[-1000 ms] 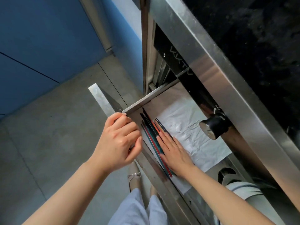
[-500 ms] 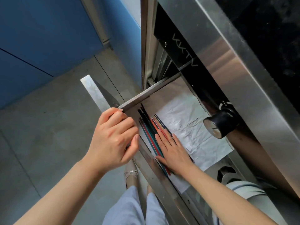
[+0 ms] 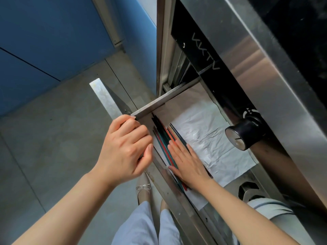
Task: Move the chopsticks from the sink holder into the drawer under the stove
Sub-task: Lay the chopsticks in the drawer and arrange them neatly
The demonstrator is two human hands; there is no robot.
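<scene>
The steel drawer under the stove stands pulled out, lined with white paper. A bundle of coloured chopsticks, black, teal, red and cream, lies along the drawer's front wall on the paper. My right hand lies flat on the chopsticks with straight fingers, covering their near ends. My left hand grips the drawer's front panel from outside, fingers curled over its top edge.
A black stove knob sticks out just above the drawer's right side. The steel stove front rises to the right. Grey floor and a blue wall lie to the left. My legs and shoes are below the drawer.
The view has tilted slightly. My right hand stays flat on the chopsticks and has shifted them a little closer to the drawer's front wall. My left hand keeps its grip on the front panel.
</scene>
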